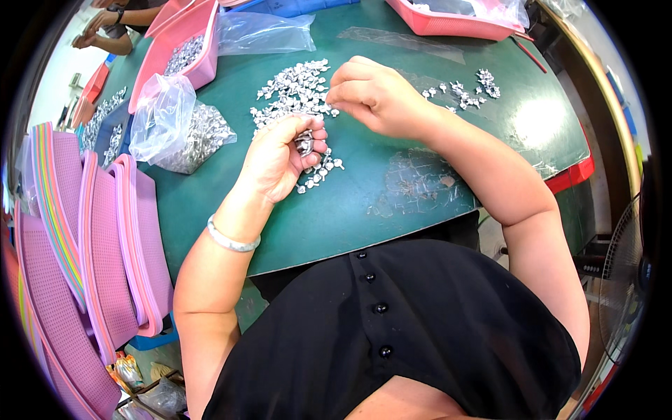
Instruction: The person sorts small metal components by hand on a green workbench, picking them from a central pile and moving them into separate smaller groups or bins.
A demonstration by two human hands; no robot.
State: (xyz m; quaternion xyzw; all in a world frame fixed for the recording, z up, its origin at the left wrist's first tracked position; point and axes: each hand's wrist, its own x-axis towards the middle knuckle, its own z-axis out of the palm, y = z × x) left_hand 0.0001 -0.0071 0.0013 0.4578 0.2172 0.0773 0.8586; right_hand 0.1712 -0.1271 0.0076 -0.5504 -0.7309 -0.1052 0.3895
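Note:
My left hand (pixel 280 157), palm up with the fingers curled, cups several small silvery metal parts (pixel 304 143). Over the right edge of a loose pile of the same metal parts (pixel 294 87), my right hand (pixel 374 94) has its thumb and fingers pinched together. What sits between those fingertips is too small to make out. A few more loose parts (pixel 323 170) lie on the green tabletop (pixel 315 224) just beside my left hand. To the right of my right hand, small clusters of the parts (pixel 467 96) are spread out.
A clear bag of metal parts (pixel 199 140) and a pink basket (pixel 203 66) stand left of the pile. Another pink basket (pixel 448 24) is at the back. Stacked purple baskets (pixel 105 245) crowd the left side; a fan (pixel 619 280) stands right. Another person's hands (pixel 98 28) show far left.

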